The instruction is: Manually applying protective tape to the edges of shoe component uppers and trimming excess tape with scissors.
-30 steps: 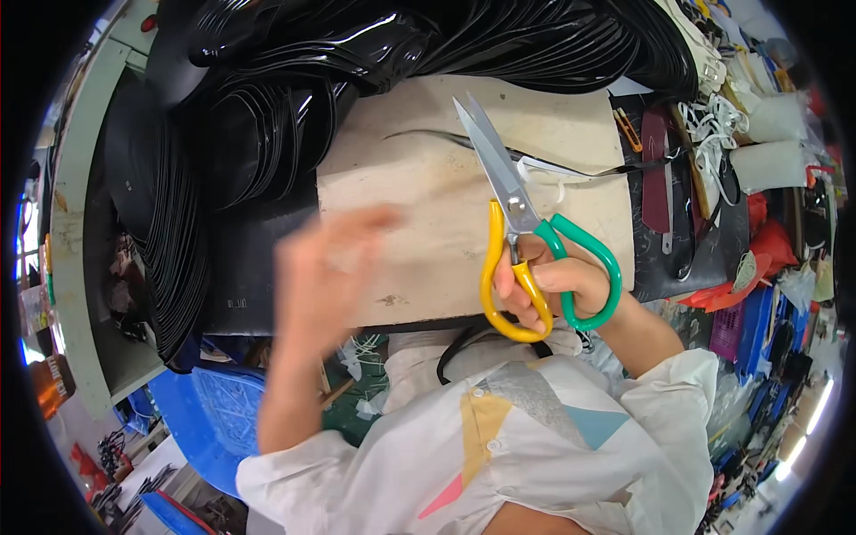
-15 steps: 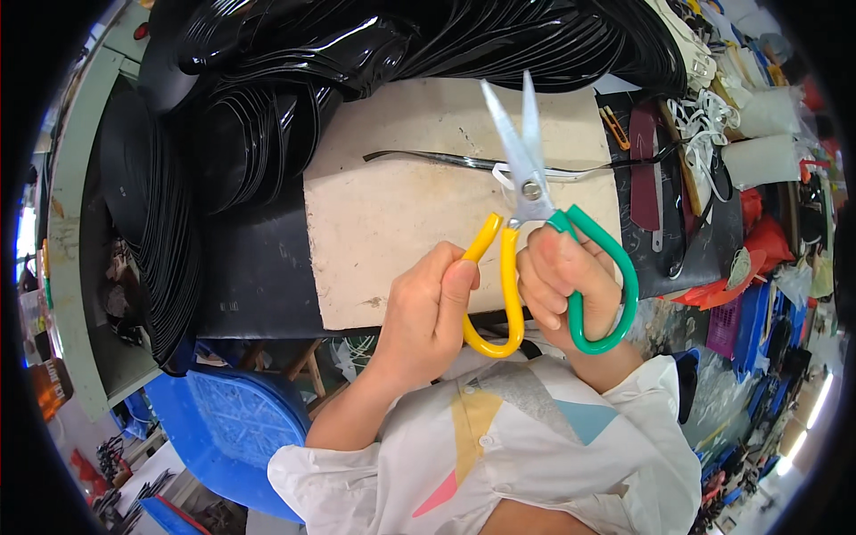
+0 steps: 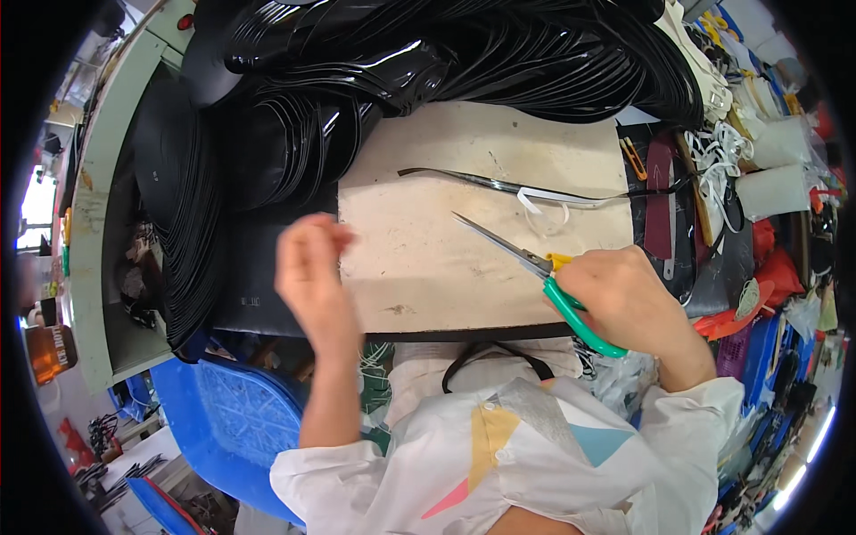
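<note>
My right hand [image 3: 624,294] grips a pair of scissors [image 3: 536,259] with one green and one yellow handle loop. Their blades lie together and point to the far left, over a pale cutting board [image 3: 437,259]. Near the board's left edge hovers my left hand [image 3: 312,267], smeared by motion, so its fingers cannot be made out clearly. Across the far part of the board stretches a thin glossy black strip [image 3: 473,180]. Beside it is a curled white strip [image 3: 535,198].
Stacks of glossy black sheet pieces [image 3: 526,67] line the back and left. At right lie a yellow-handled cutter [image 3: 634,159], a dark red blade sheath [image 3: 660,192] and tangled white cords [image 3: 718,156]. A blue tub [image 3: 232,419] stands below at left.
The scissors have gone from upright with spread blades to lowered with closed blades. My left hand has moved away from the yellow handle to the left, and my right hand has moved right.
</note>
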The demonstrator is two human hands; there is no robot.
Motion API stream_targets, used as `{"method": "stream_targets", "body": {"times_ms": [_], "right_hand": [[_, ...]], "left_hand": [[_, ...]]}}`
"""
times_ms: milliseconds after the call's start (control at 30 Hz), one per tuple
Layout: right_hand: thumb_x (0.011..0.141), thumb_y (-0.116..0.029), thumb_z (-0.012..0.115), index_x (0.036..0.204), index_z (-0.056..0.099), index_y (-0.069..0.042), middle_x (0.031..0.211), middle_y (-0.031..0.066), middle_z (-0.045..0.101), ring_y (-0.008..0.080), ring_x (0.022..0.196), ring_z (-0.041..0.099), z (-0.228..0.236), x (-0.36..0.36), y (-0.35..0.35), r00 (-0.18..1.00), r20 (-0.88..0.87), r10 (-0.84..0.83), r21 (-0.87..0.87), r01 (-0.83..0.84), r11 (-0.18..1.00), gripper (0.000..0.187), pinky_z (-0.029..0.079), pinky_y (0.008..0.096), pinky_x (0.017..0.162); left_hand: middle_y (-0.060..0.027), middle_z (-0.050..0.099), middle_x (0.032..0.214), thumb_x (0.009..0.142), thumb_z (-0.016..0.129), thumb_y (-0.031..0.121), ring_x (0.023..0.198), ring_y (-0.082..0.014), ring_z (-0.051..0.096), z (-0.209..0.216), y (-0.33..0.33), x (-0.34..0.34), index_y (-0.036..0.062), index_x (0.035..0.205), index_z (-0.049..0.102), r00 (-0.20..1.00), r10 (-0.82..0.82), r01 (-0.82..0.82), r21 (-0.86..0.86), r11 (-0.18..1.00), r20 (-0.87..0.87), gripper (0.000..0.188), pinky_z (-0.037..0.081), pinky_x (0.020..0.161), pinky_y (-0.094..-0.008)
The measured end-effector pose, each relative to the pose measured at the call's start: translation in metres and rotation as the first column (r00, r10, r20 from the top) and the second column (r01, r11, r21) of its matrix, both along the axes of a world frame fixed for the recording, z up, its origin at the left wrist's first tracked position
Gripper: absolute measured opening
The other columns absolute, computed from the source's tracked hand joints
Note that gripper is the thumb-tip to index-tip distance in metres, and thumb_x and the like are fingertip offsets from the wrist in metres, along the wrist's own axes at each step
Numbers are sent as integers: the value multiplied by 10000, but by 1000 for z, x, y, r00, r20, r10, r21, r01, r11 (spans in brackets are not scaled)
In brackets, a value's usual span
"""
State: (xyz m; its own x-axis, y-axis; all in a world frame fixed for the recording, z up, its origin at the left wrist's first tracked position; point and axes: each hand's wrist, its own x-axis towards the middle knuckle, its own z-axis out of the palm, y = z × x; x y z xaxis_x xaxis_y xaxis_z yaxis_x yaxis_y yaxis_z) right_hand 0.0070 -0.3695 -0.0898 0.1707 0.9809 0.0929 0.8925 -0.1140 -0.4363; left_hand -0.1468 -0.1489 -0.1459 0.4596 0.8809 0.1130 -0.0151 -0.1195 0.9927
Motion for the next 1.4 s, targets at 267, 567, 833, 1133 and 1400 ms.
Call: {"method": "stream_targets", "body": {"times_ms": [267,567,833,1133,1400], "right_hand": [[736,-116,588,748,554,-15,696,113,578,275,677,600,-9,21,26,971,-14,239,-226,-235,945,108,493,376,575],[716,-133,599,766,576,-53,781,109,543,290,805,537,-106,30,156,960,234,-156,476,27,879,97,446,394,723],[862,-46,525,863,540,-19,775,58,530,155,745,534,-62,23,122,789,-569,-232,288,456,842,31,434,249,678],[912,-86,495,857,515,-42,741,16,547,34,582,488,-3,31,108,481,-874,-67,213,505,836,74,378,168,512],[856,-48,572,778,545,-23,617,-2,546,15,493,450,18,32,71,639,-713,-288,183,566,804,86,325,165,439]], "left_hand": [[-51,613,842,869,584,47,778,-92,587,90,72,79,-39,960,602,981,-192,163,434,886,24,126,463,737,-213],[-221,612,680,771,535,439,648,-377,622,143,87,264,-21,656,647,996,-80,94,553,828,-49,487,497,657,-433],[-171,489,473,796,539,169,473,-181,553,124,109,277,-61,569,548,914,-86,-7,228,974,395,324,428,513,-350],[-165,554,536,748,601,128,528,-176,555,133,97,287,-60,620,589,938,-254,180,292,939,237,228,435,556,-340],[-281,586,621,668,569,129,651,-373,636,156,111,290,-78,547,583,934,295,-352,392,850,200,240,507,693,-443]]}}
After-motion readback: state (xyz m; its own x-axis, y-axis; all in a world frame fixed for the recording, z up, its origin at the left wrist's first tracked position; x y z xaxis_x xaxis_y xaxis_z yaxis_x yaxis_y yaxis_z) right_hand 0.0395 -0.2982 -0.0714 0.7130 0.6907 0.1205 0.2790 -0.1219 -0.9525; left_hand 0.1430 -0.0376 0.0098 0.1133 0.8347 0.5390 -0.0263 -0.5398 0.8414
